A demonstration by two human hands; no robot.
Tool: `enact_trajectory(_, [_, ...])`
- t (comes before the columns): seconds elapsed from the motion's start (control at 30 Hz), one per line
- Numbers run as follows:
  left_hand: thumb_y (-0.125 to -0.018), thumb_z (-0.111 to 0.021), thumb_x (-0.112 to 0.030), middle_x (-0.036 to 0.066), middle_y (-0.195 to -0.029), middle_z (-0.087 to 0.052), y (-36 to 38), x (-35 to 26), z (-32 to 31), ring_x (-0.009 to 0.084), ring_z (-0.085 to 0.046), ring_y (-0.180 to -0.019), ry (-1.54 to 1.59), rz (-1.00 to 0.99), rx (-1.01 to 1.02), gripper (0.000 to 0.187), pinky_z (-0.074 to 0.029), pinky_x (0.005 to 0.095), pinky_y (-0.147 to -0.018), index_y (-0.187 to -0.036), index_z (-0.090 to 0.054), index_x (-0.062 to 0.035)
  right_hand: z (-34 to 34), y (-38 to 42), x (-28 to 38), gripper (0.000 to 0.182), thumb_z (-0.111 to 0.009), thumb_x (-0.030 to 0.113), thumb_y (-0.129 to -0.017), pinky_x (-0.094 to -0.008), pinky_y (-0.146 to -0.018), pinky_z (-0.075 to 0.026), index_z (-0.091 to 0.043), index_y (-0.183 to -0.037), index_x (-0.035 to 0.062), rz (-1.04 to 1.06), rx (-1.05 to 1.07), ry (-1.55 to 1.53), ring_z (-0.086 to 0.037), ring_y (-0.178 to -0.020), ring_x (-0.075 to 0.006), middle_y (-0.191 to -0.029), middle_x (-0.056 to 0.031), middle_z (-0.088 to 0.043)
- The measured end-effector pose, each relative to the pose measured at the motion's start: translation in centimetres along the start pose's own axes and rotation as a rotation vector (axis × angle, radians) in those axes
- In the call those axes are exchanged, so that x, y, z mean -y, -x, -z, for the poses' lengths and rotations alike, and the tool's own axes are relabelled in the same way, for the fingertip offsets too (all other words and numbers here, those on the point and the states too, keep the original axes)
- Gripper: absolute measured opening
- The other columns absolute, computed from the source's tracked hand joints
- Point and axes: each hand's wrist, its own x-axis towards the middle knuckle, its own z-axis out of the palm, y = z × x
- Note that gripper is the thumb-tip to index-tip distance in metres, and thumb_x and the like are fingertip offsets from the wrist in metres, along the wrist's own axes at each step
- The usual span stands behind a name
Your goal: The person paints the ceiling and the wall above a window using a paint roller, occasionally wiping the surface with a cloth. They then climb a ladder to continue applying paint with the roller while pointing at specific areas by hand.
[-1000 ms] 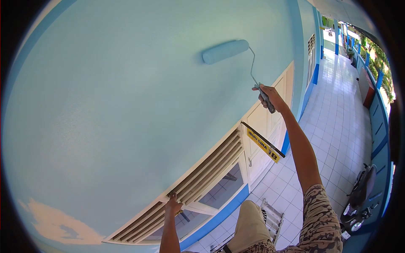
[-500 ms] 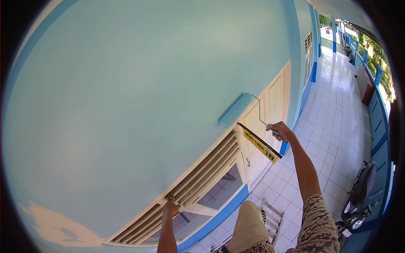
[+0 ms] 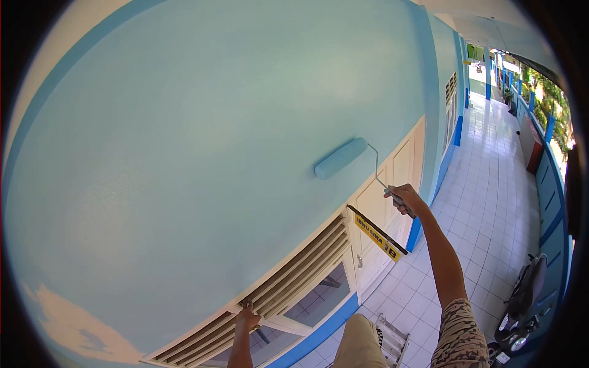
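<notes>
The paint roller is gripped by the closed right hand and pressed on the wall. The louvred vent frame is clutched by the left hand. Balance on the ladder could be lost if the reach is stretched further right.

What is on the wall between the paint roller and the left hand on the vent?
In the head view, only light-blue painted wall and cream louvred vent slats separate the blue-coated paint roller from the left hand.
</notes>
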Motion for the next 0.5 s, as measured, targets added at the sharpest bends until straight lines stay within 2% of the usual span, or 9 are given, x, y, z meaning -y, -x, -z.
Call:
enact_trajectory(0.1, [-0.079,-0.072,-0.038,0.006,-0.168,-0.006,-1.3,1.1,-1.0,0.0360,-0.049,-0.136,0.080,-0.019,0.000,0.103,-0.044,0.0435,-0.111,-0.161,-0.013,-0.0179,-0.2,-0.6,5.5,0.044,-0.054,0.040,-0.102,-0.0265,-0.037,-0.029,-0.068,-0.098,-0.0014,0.080,-0.026,0.007,-0.037,-0.039,-0.0081,-0.053,-0.0009,-0.046])
enact_trajectory(0.2, [-0.081,-0.068,-0.034,0.008,-0.168,-0.008,-0.3,0.2,0.0,0.0309,-0.049,-0.136,0.027,0.005,0.031,0.098,-0.047,0.0404,-0.108,-0.160,-0.014,-0.0137,-0.3,-1.8,10.6,0.044,-0.050,0.039,-0.104,-0.0265,-0.037,-0.029,-0.066,-0.098,-0.0017,0.145,-0.025,-0.006,-0.036,-0.038,-0.0084,-0.053,-0.0010,-0.045])
enact_trajectory(0.43, [-0.082,-0.065,-0.039,0.008,-0.169,-0.005,-1.9,1.3,-1.5,0.0324,-0.044,-0.140,-0.004,-0.005,-0.002,0.098,-0.045,0.0418,-0.110,-0.161,-0.012,-0.0162,-2.6,-3.5,23.5,0.046,-0.049,0.041,-0.104,-0.0269,-0.038,-0.031,-0.065,-0.100,-0.0015,0.320,-0.043,-0.033,-0.038,-0.041,-0.0090,-0.055,-0.0007,-0.045])
enact_trajectory(0.5, [-0.079,-0.072,-0.037,0.007,-0.168,-0.008,-1.6,1.1,-1.2,0.0374,-0.047,-0.136,0.033,0.009,0.013,0.103,-0.046,0.0428,-0.110,-0.161,-0.013,-0.0182,-3.2,-3.7,27.4,0.046,-0.048,0.041,-0.104,-0.0269,-0.039,-0.032,-0.065,-0.102,-0.0013,0.358,-0.059,-0.035,-0.039,-0.043,-0.0091,-0.057,-0.0006,-0.045])
